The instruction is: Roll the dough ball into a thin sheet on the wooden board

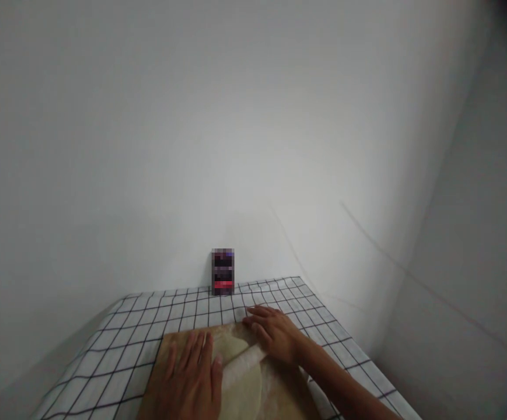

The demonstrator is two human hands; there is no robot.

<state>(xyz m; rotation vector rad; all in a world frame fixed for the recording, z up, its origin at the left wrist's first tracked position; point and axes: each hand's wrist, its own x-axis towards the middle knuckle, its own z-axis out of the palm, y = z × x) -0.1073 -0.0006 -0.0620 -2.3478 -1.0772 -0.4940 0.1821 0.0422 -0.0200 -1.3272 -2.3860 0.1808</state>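
A pale, floured rolling pin [243, 360] lies slantwise across a thin, flat sheet of dough [241, 399] on a wooden board [294, 385]. My left hand [192, 379] rests flat over the pin's near left end, fingers stretched forward and apart. Over its far right end lies my right hand [275, 333], palm down, with the fingers extended past the pin toward the board's far edge. Both ends of the pin are covered by my hands. Part of the dough shows beyond the pin and part on the near side.
A white cloth with a black grid [183, 309] covers the table beneath the board. Against the white wall [253, 146] at the back stands a dark, upright, blurred-out rectangular object [223, 272] with a red band. Another wall rises on the right.
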